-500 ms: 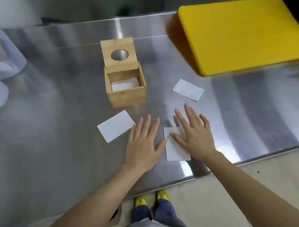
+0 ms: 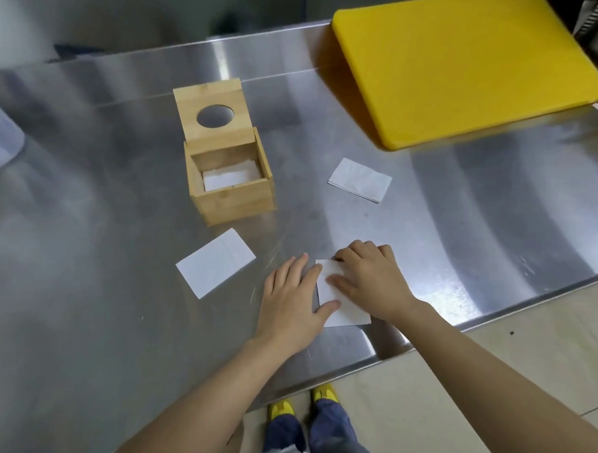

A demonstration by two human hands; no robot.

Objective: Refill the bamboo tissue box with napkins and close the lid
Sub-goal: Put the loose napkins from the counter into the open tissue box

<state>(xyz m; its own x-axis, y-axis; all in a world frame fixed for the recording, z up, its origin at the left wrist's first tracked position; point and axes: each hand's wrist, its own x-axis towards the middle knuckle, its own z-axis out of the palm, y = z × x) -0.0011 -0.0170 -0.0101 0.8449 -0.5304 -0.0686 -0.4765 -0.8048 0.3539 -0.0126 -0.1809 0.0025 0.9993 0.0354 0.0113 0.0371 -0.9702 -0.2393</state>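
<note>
Right hand (image 2: 374, 281) fingers now curled on napkin (image 2: 341, 313).

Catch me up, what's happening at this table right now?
A person is refilling a bamboo tissue box on a steel table. Its lid stands open, and some white napkin already lies inside. Both hands are working one napkin near the table's front edge: the right hand has its fingers curled at the far edge, and the left hand lies flat beside it, its thumb on the paper. Two more napkins lie loose, one in front of the box and one to its right.
</note>
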